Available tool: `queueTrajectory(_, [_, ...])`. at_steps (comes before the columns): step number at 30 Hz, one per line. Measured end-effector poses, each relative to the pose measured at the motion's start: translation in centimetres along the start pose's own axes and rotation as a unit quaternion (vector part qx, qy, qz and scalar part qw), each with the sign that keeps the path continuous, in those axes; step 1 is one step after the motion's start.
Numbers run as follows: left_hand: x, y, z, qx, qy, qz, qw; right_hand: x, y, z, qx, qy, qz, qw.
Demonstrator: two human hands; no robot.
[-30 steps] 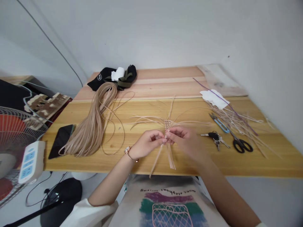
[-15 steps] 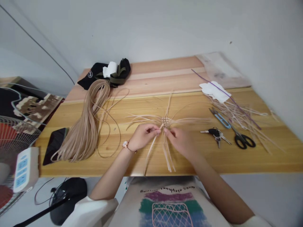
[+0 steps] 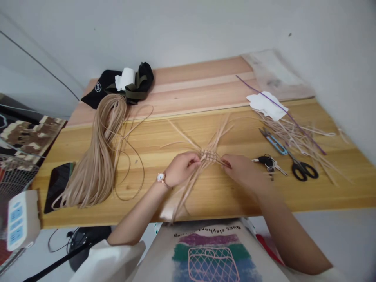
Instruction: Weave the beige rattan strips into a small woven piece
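A small woven square of tan strips (image 3: 209,155) lies on the wooden table (image 3: 223,196), with loose strip ends fanning out in several directions. My left hand (image 3: 180,168), a watch on its wrist, pinches the weave's left edge with its fingers closed. My right hand (image 3: 242,170) grips the weave's right side, fingers closed on the strips. Long strip ends trail toward me past the table's front edge.
A thick bundle of tan cord (image 3: 101,152) lies at the left beside a dark phone (image 3: 57,186). Keys (image 3: 268,162), black scissors (image 3: 302,170), blue snips (image 3: 274,143), strip offcuts and white paper (image 3: 266,105) lie at the right. A black bag (image 3: 117,84) sits at the back.
The weave has been turned on the table, so the strip ends now point diagonally. My hands have spread apart to its left and right sides. The view has shifted.
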State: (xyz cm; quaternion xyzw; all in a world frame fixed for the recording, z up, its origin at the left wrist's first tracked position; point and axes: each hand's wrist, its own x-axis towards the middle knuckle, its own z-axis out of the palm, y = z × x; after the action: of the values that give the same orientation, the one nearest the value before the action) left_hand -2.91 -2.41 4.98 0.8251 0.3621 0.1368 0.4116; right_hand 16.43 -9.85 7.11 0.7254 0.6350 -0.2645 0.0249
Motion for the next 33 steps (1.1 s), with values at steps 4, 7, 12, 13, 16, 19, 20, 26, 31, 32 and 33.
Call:
queueTrajectory(4, [-1.9,0.2,2.3,-0.051,0.007,-0.01,0.999,0.4,0.5,0.2,0.043,0.024,0.019,0.999])
queueTrajectory(7, [-2.6,0.1,3.3,-0.101,0.017,-0.041,0.994,0.8,0.4,1.1,0.061,0.115,-0.009,0.991])
queueTrajectory(12, [-3.0,-0.3,3.7,-0.195,0.022,-0.09,0.976,1.9,-0.1,2.4,0.06,0.255,-0.064,0.963])
queueTrajectory(13, [-3.0,-0.3,3.8,-0.209,0.021,-0.094,0.973,2.2,-0.2,2.5,0.07,0.248,-0.048,0.965])
queueTrajectory(16, [-2.9,-0.2,3.9,-0.232,0.017,-0.098,0.968,3.1,-0.5,2.6,0.116,0.198,0.014,0.973])
queueTrajectory(19, [-2.9,-0.3,4.2,-0.24,0.007,-0.102,0.965,3.9,-0.6,2.4,0.179,0.165,0.026,0.97])
queueTrajectory(20, [-2.8,-0.3,4.3,-0.243,0.002,-0.104,0.964,4.1,-0.6,2.3,0.199,0.159,0.02,0.967])
queueTrajectory(26, [-2.7,0.5,2.2,-0.285,0.014,-0.079,0.955,4.8,-0.5,2.0,0.216,0.143,-0.018,0.966])
queueTrajectory(31, [-4.3,3.3,-4.6,-0.296,0.126,-0.057,0.945,5.0,-0.2,2.1,0.2,0.131,-0.04,0.97])
queueTrajectory(32, [-4.7,3.9,-6.1,-0.273,0.162,-0.039,0.947,5.0,-0.2,2.1,0.202,0.132,-0.046,0.969])
queueTrajectory(33, [-5.0,4.5,-7.6,-0.246,0.189,-0.031,0.95,5.0,-0.1,2.1,0.204,0.134,-0.054,0.968])
